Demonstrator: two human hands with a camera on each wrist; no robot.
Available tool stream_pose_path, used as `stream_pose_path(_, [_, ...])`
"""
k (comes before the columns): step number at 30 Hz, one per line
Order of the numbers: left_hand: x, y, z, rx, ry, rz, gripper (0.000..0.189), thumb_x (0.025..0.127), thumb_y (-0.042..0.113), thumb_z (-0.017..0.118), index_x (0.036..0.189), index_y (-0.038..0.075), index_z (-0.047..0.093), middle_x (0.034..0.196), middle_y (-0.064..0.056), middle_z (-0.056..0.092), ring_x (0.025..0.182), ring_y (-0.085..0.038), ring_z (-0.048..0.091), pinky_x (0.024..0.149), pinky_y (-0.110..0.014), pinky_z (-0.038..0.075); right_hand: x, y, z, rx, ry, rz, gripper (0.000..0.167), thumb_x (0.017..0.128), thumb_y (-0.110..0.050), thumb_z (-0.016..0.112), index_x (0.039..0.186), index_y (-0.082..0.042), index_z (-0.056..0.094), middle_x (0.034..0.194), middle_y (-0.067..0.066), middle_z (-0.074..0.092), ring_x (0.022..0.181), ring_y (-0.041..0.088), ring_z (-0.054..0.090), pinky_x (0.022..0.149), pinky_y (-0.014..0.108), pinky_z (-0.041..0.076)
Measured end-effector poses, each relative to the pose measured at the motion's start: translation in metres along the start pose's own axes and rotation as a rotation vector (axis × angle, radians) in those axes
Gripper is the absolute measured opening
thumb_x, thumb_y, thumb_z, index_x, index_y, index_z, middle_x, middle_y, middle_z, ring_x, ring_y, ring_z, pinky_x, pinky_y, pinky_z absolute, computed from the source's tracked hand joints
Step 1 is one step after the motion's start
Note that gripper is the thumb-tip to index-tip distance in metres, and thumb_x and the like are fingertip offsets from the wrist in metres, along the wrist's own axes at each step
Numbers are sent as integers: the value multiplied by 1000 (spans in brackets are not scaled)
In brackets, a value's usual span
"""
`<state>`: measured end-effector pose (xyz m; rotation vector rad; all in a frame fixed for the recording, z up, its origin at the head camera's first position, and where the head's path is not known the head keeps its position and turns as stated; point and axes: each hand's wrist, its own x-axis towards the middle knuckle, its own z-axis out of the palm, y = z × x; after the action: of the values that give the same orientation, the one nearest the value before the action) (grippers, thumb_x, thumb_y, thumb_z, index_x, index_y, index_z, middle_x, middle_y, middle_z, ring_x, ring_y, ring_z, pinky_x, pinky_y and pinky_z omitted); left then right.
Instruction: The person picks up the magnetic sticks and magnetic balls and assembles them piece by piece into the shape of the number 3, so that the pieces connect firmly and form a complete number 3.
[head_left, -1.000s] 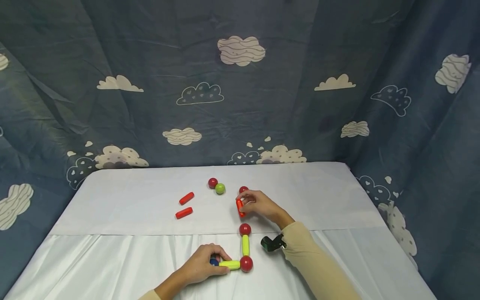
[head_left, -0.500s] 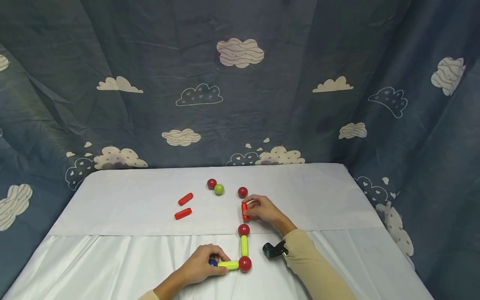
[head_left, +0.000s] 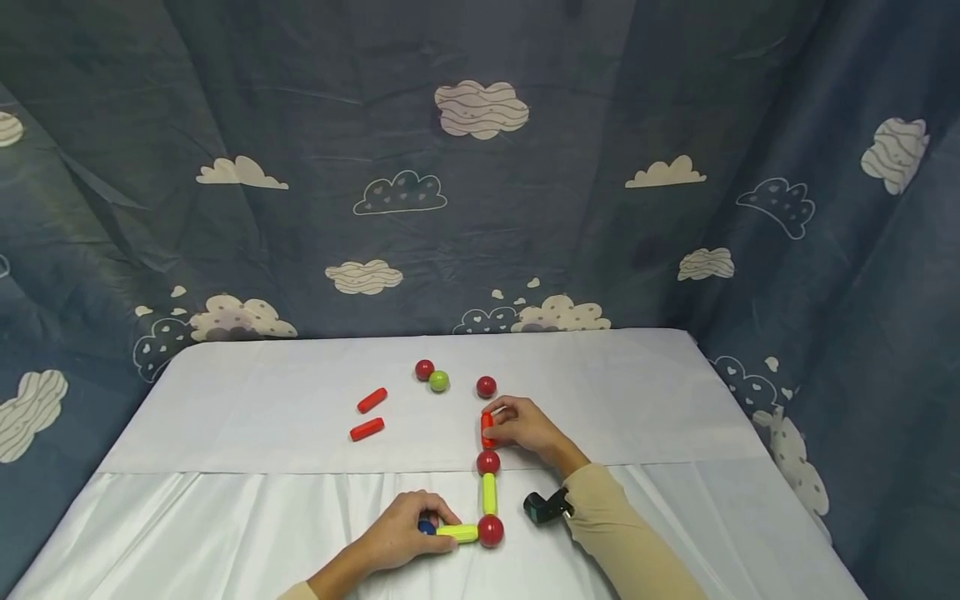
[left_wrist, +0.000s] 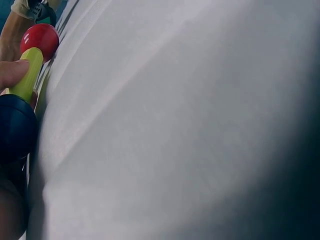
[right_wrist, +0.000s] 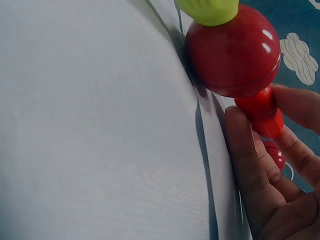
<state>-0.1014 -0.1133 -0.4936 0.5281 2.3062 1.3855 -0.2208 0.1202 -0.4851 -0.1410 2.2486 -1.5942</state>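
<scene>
My right hand [head_left: 528, 429] pinches a red rod [head_left: 487, 427] between thumb and fingers. The rod's near end is right at a red ball [head_left: 488, 462]; in the right wrist view this red rod [right_wrist: 260, 114] meets the underside of the ball [right_wrist: 232, 52]. From that ball a yellow-green rod [head_left: 489, 494] runs to a second red ball [head_left: 491, 531] at the corner. My left hand [head_left: 405, 531] grips another yellow-green rod [head_left: 462, 533], which joins the corner ball to a blue ball [head_left: 426, 527]. The left fingers partly cover the blue ball.
Two loose red rods, a farther one [head_left: 372, 400] and a nearer one [head_left: 367, 429], lie left of the right hand. Toward the back are a red ball [head_left: 424, 369] beside a green ball [head_left: 438, 381], and a single red ball [head_left: 486, 386]. White cloth [head_left: 262, 417] covers the table.
My right hand has brought the red rod toward me, straightened it in line with the yellow-green rod, and set its end at the red ball. The left hand keeps its place.
</scene>
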Motion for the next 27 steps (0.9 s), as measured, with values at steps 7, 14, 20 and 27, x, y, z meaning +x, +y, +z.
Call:
stream_pose_path(7, [1,0,1,-9,4,-10,16,78,19,80,92,17,72,81,5,58,77,-9,49,69,-24,37,-1,0,-1,-13,-7,7,34,81,-6,75,112,-4,62,86,8,63,72,17,62,69,28,53])
stream_pose_path(14, [1,0,2,-8,0,-26,16,78,19,80,92,16,72,82,5,57,77,-11,48,69,-25,37,-4,-1,2,-24,-14,-1,34,82,-6,74,114,-2,61,84,7,63,70,15,62,69,28,53])
stream_pose_path(20, [1,0,2,-12,-1,-22,16,78,20,80,92,16,72,82,5,58,77,-10,49,69,-24,37,-5,-1,3,-33,-4,3,34,81,-9,76,112,-4,62,81,6,64,69,17,63,71,29,54])
stream_pose_path(27, [1,0,1,4,1,-6,16,79,20,80,92,16,72,83,5,58,77,-9,49,69,-24,38,-4,1,3,-31,-13,-11,35,81,-6,75,113,-2,61,79,5,65,69,16,63,71,29,54])
